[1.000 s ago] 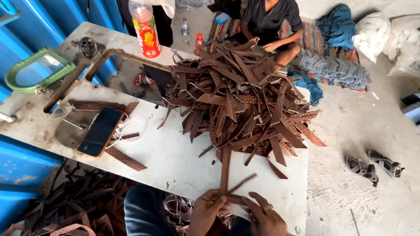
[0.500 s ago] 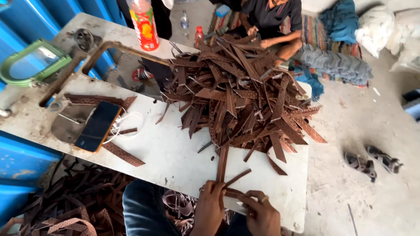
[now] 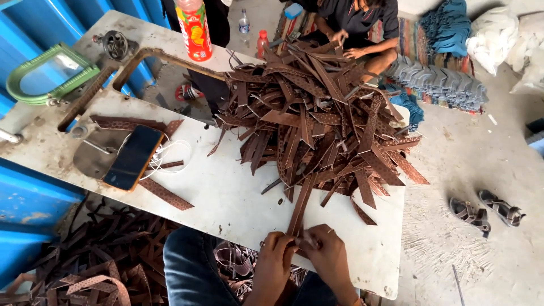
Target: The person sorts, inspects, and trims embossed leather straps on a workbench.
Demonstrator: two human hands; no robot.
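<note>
Left hand (image 3: 276,258) and right hand (image 3: 327,258), fingers pinched together on the near end of one brown strap (image 3: 299,207) at the table (image 3: 226,192) edge — beyond the fingers, a large strap pile (image 3: 317,119) lies unsorted, so most work apparently remains.

Only a small part of the person's body is seen, at the near edge of the scene. The left hand (image 3: 276,253) and the right hand (image 3: 327,253) are both bare: there are no gloves, and no rings can be seen on the fingers. The wrists and forearms are also uncovered, with no sleeves reaching them. Near the right wrist, at the very bottom edge, something small shows, but it is cut off and I cannot tell what it is. To the left of the hands, one leg is visible in dark blue denim trousers (image 3: 192,272), with soft folds in the cloth.
</note>
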